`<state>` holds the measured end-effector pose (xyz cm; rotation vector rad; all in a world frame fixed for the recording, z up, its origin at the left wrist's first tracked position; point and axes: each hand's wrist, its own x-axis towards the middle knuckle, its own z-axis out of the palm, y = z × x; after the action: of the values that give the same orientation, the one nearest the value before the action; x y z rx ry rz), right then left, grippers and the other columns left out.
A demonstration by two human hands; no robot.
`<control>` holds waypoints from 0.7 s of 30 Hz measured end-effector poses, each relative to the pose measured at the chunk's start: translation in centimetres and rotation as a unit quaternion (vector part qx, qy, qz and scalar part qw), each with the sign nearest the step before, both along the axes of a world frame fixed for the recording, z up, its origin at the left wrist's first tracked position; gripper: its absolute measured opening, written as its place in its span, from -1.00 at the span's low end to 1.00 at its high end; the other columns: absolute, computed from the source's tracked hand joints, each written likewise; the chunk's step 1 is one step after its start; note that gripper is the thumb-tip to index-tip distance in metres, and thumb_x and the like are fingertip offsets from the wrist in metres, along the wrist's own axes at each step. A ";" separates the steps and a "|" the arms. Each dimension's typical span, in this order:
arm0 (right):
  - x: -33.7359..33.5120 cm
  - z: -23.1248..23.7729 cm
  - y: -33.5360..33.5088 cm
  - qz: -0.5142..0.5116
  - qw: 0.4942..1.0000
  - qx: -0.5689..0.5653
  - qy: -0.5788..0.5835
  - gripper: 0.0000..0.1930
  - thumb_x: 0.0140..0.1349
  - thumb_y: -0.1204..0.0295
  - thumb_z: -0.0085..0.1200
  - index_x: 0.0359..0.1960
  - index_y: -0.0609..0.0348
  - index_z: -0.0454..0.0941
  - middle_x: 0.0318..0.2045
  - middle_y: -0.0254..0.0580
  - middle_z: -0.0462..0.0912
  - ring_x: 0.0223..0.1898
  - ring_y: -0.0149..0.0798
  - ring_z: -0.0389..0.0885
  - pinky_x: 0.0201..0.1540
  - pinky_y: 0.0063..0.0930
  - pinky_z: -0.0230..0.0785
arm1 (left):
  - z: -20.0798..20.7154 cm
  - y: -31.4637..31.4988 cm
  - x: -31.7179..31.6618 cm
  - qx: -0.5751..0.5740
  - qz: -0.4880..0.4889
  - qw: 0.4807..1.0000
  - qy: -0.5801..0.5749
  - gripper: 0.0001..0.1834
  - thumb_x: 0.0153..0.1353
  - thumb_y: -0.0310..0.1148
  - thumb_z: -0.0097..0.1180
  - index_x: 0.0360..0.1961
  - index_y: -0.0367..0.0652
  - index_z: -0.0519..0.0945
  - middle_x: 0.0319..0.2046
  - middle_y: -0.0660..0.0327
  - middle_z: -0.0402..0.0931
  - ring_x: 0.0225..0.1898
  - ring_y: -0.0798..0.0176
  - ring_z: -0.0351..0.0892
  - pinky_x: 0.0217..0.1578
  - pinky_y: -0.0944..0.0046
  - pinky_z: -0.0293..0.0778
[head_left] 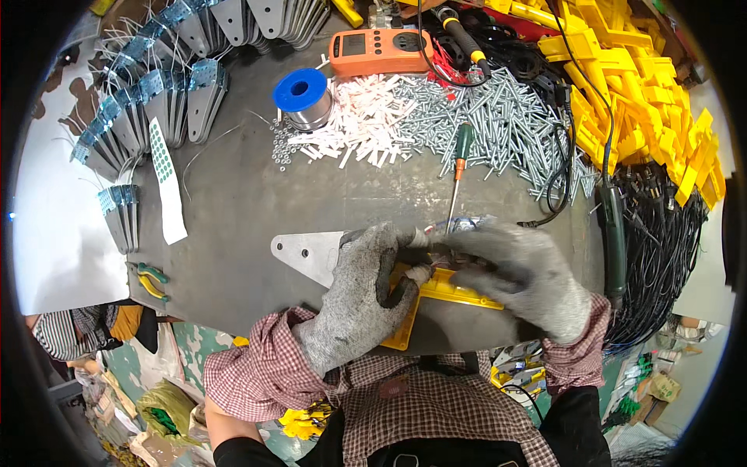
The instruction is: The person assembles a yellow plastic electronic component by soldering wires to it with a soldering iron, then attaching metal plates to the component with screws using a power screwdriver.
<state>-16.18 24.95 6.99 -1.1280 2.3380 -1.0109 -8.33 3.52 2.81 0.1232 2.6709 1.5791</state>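
My left hand (pixel 362 292), in a grey glove, curls over a yellow plastic housing (pixel 402 335) near the table's front edge. Its thumb and fingertips close around a small spot I cannot make out. From under that hand a flat grey metal plate (pixel 311 253) with two holes points left. My right hand (pixel 521 272), gloved too, is smeared by motion above the right arm of the yellow housing, so its fingers do not read clearly. Just beyond the hands lies a screwdriver (pixel 461 156) with a green and orange handle, its shaft toward me. Thin wires (pixel 467 223) show beside its tip.
Beyond are a solder spool (pixel 302 92), white sleeves (pixel 366 117), screws (pixel 506 117) and an orange multimeter (pixel 381 51). Yellow housings (pixel 622 78) and black cables (pixel 646 257) crowd the right, beside a hanging green electric screwdriver (pixel 613 241). Wired metal plates (pixel 206 97) and pliers (pixel 152 281) lie left.
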 end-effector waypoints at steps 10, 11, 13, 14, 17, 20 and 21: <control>-0.6 -2.1 -2.3 -0.093 0.951 -0.133 -0.264 -0.81 0.38 0.43 0.02 -0.09 0.28 0.53 -0.29 -0.20 0.63 -0.23 -0.44 0.57 -0.16 -0.53 0.43 | -0.7 -0.8 0.5 0.061 0.005 0.998 -0.005 -0.65 0.10 -0.44 0.27 -0.09 -0.26 0.49 -0.25 0.10 0.60 -0.18 -0.02 0.54 -0.07 0.04 0.35; -0.7 -2.1 -2.4 -0.079 0.953 -0.063 -0.286 -0.79 0.39 0.41 0.01 -0.05 0.26 0.51 -0.30 -0.20 0.63 -0.23 -0.43 0.58 -0.15 -0.52 0.43 | -1.0 -1.0 0.6 0.063 0.006 0.998 -0.004 -0.65 0.10 -0.44 0.27 -0.09 -0.26 0.49 -0.25 0.10 0.60 -0.18 -0.02 0.54 -0.07 0.04 0.35; -0.9 -2.1 -2.7 -0.064 0.963 -0.065 -0.255 -0.83 0.37 0.44 0.03 -0.10 0.26 0.51 -0.24 -0.21 0.60 -0.20 -0.44 0.55 -0.14 -0.53 0.42 | -1.6 -1.2 1.0 0.028 -0.012 1.000 0.005 -0.61 0.20 -0.42 0.25 -0.02 -0.34 0.42 -0.23 0.07 0.60 -0.16 0.25 0.57 -0.09 0.23 0.47; -0.9 -2.3 -2.8 -0.049 0.971 -0.069 -0.224 -0.87 0.36 0.47 0.05 -0.15 0.26 0.51 -0.18 -0.23 0.57 -0.17 -0.45 0.52 -0.13 -0.54 0.40 | -1.8 -1.2 1.1 0.029 -0.012 0.999 0.006 -0.61 0.20 -0.42 0.25 -0.02 -0.34 0.42 -0.23 0.07 0.60 -0.16 0.25 0.57 -0.09 0.23 0.47; -0.8 -3.2 -2.8 -0.036 0.965 -0.088 -0.245 -0.89 0.33 0.50 0.06 -0.17 0.26 0.51 -0.21 -0.23 0.57 -0.16 -0.46 0.50 -0.11 -0.55 0.40 | -2.2 -1.1 1.2 0.089 -0.005 0.995 -0.043 -0.60 0.22 -0.45 0.23 0.02 -0.33 0.39 -0.19 0.08 0.60 -0.08 0.27 0.57 -0.03 0.23 0.47; -0.8 -4.0 -2.8 -0.026 0.959 -0.115 -0.259 -0.90 0.30 0.55 0.06 -0.19 0.25 0.51 -0.25 -0.26 0.56 -0.19 -0.45 0.50 -0.12 -0.56 0.40 | -2.6 -0.6 1.6 0.200 0.051 0.978 -0.033 -0.52 0.11 -0.40 0.29 0.03 -0.28 0.41 -0.26 0.09 0.58 -0.14 -0.03 0.55 -0.02 0.04 0.34; -0.7 -4.2 -2.7 -0.026 0.959 -0.115 -0.257 -0.90 0.30 0.55 0.06 -0.19 0.25 0.51 -0.25 -0.26 0.56 -0.19 -0.45 0.50 -0.12 -0.56 0.40 | -2.3 -0.4 1.6 0.209 0.066 0.975 -0.029 -0.58 0.11 -0.41 0.29 -0.02 -0.27 0.46 -0.26 0.08 0.58 -0.13 -0.01 0.57 -0.02 0.05 0.35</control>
<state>-16.85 22.29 2.83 -0.7567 1.8754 -1.4264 -6.77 3.10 0.50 -0.0903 2.3055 2.1300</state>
